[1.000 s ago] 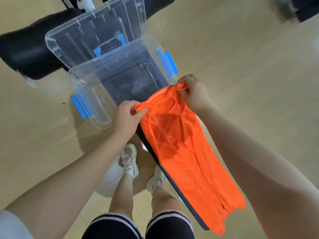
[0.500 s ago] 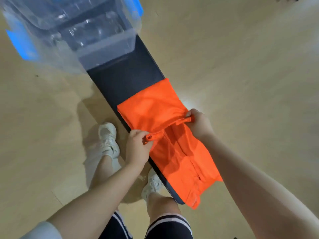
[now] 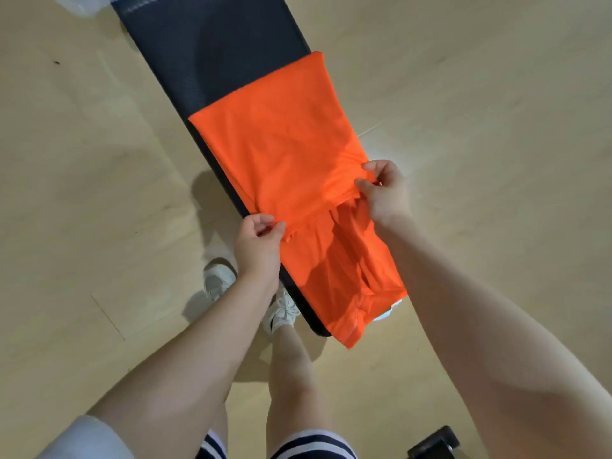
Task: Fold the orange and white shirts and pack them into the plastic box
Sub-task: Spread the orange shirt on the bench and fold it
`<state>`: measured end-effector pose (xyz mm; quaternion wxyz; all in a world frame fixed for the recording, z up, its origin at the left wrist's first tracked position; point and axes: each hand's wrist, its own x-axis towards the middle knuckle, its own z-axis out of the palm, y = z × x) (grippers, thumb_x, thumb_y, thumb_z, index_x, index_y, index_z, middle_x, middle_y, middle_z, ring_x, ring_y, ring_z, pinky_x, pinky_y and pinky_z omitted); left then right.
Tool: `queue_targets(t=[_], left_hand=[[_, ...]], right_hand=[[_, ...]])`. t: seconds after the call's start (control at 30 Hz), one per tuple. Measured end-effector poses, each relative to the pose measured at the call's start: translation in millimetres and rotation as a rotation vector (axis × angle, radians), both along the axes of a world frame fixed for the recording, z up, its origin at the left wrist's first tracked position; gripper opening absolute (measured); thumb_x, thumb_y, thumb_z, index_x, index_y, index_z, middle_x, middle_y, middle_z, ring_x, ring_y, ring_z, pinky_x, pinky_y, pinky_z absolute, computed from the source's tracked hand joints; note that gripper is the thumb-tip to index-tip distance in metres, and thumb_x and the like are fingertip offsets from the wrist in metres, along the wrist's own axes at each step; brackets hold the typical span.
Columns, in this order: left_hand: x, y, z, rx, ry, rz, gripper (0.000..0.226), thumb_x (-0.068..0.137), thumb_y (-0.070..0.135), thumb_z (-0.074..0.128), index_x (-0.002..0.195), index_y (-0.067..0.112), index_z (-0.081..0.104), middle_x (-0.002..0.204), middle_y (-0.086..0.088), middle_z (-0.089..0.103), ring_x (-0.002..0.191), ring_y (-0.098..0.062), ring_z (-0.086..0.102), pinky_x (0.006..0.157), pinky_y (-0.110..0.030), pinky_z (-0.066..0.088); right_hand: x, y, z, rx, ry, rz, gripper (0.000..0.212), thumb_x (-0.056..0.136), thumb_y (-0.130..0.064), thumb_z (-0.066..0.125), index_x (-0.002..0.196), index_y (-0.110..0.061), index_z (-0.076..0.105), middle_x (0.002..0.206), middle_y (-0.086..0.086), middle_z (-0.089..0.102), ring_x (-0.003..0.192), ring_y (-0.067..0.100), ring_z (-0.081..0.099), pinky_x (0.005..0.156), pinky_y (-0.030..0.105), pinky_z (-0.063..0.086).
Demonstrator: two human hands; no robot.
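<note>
We pinch the folded edge of the bright orange fabric shirt (image 3: pixel 284 140) at two corners: our left hand (image 3: pixel 256 241) nips one end between thumb and curled fingers, and our right hand (image 3: pixel 385 190) nips the other end the same way, thumb on top, knuckles turned outward. Both forearms reach forward and slightly inward from the lower corners of the view, the left one coming out of a pale short sleeve (image 3: pixel 89 438).

Between our two grips the shirt's edge runs taut in a slanted line. Beyond the grips, away from us, the shirt's upper layer lies flat and smooth; nearer to us than the grips, a lower layer lies wrinkled and bunched, its end drooping over the near tip of the support.

Under the shirt lies a long narrow dark padded bench (image 3: pixel 212 44), running diagonally away from our hands; its bare part stretches well past the shirt's far edge. At the far end of the bench, at the top left corner of the view, a blurred bit of clear plastic (image 3: pixel 84 5) shows, too little to tell what it is.

Below our left hand stand our white trainers (image 3: pixel 218 279) on the light wooden floor (image 3: pixel 480 94), beside the bench. Near our right elbow a small black block (image 3: pixel 433 443) sits on the floor
</note>
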<state>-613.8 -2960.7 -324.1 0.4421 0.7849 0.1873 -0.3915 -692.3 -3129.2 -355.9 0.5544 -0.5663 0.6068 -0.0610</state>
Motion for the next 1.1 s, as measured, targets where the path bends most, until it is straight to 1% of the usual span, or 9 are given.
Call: queue_targets(t=[0.1, 0.23, 0.47, 0.6, 0.73, 0.83, 0.93, 1.03, 1.1], left_hand=[[-5, 7, -2, 0.029, 0.034, -0.099, 0.033, 0.082, 0.011, 0.065, 0.107, 0.023, 0.047, 0.089, 0.009, 0.054, 0.089, -0.018, 0.06, 0.086, -0.037, 0.052], [-31, 23, 9, 0.107, 0.068, -0.197, 0.041, 0.085, 0.021, 0.062, 0.122, 0.015, 0.044, 0.097, 0.001, 0.056, 0.079, -0.011, 0.054, 0.067, -0.023, 0.044], [-108, 50, 9, 0.078, 0.369, -0.243, 0.027, 0.092, 0.022, 0.052, 0.118, 0.013, 0.051, 0.098, -0.003, 0.061, 0.091, -0.017, 0.06, 0.085, -0.034, 0.05], [-150, 52, 2, 0.051, 0.468, -0.137, 0.02, 0.093, 0.024, 0.05, 0.108, 0.011, 0.053, 0.084, 0.001, 0.059, 0.079, -0.014, 0.059, 0.074, -0.028, 0.047], [-175, 43, -11, 0.192, 0.368, -0.001, 0.022, 0.089, 0.03, 0.056, 0.09, 0.008, 0.053, 0.087, -0.005, 0.061, 0.07, -0.019, 0.055, 0.067, -0.03, 0.044], [-186, 36, -9, 0.305, 0.262, 0.102, 0.035, 0.086, 0.028, 0.06, 0.105, 0.001, 0.049, 0.097, -0.009, 0.054, 0.074, -0.024, 0.052, 0.066, -0.032, 0.042], [-194, 33, -8, 0.313, 0.247, 0.143, 0.042, 0.086, 0.029, 0.061, 0.115, 0.0, 0.052, 0.112, -0.015, 0.062, 0.095, -0.033, 0.062, 0.078, -0.036, 0.047], [-192, 25, -5, 0.326, 0.317, 0.098, 0.036, 0.089, 0.031, 0.057, 0.109, 0.002, 0.06, 0.092, -0.009, 0.062, 0.077, -0.023, 0.054, 0.071, -0.03, 0.042], [-191, 21, -4, 0.351, 0.382, 0.068, 0.035, 0.091, 0.033, 0.053, 0.11, 0.005, 0.062, 0.099, -0.009, 0.063, 0.083, -0.025, 0.057, 0.072, -0.029, 0.041]], right_hand=[[-16, 6, 2, -0.166, 0.087, 0.155, 0.031, 0.072, -0.002, 0.052, 0.092, -0.025, 0.052, 0.092, -0.003, 0.052, 0.082, 0.02, 0.053, 0.08, 0.039, 0.046], [-69, 31, 17, -0.181, 0.193, 0.205, 0.033, 0.079, 0.0, 0.047, 0.109, -0.01, 0.054, 0.119, 0.012, 0.054, 0.107, 0.024, 0.054, 0.091, 0.03, 0.042], [-160, 68, 23, -0.075, 0.396, 0.131, 0.04, 0.087, -0.009, 0.047, 0.127, -0.014, 0.048, 0.128, 0.012, 0.052, 0.116, 0.028, 0.049, 0.09, 0.031, 0.038], [-180, 72, 16, 0.007, 0.321, 0.033, 0.041, 0.093, -0.017, 0.048, 0.133, -0.01, 0.04, 0.116, 0.006, 0.055, 0.101, 0.017, 0.052, 0.085, 0.025, 0.036], [-182, 64, 5, 0.06, 0.271, -0.127, 0.03, 0.088, -0.021, 0.056, 0.114, -0.006, 0.052, 0.092, 0.001, 0.056, 0.081, 0.014, 0.054, 0.066, 0.02, 0.041], [-185, 61, -1, 0.092, 0.185, -0.235, 0.007, 0.083, -0.013, 0.059, 0.083, -0.01, 0.053, 0.07, 0.0, 0.053, 0.062, 0.011, 0.051, 0.058, 0.021, 0.042], [-194, 63, -3, 0.144, 0.142, -0.241, 0.016, 0.082, -0.014, 0.059, 0.071, -0.015, 0.047, 0.064, 0.001, 0.05, 0.062, 0.016, 0.05, 0.068, 0.037, 0.049], [-202, 60, 0, 0.224, 0.09, -0.222, 0.013, 0.079, -0.027, 0.058, 0.076, -0.017, 0.049, 0.071, 0.002, 0.053, 0.074, 0.021, 0.054, 0.085, 0.049, 0.051], [-205, 57, 1, 0.256, 0.087, -0.238, 0.014, 0.079, -0.03, 0.056, 0.078, -0.018, 0.049, 0.074, 0.002, 0.055, 0.078, 0.023, 0.055, 0.085, 0.049, 0.051]])
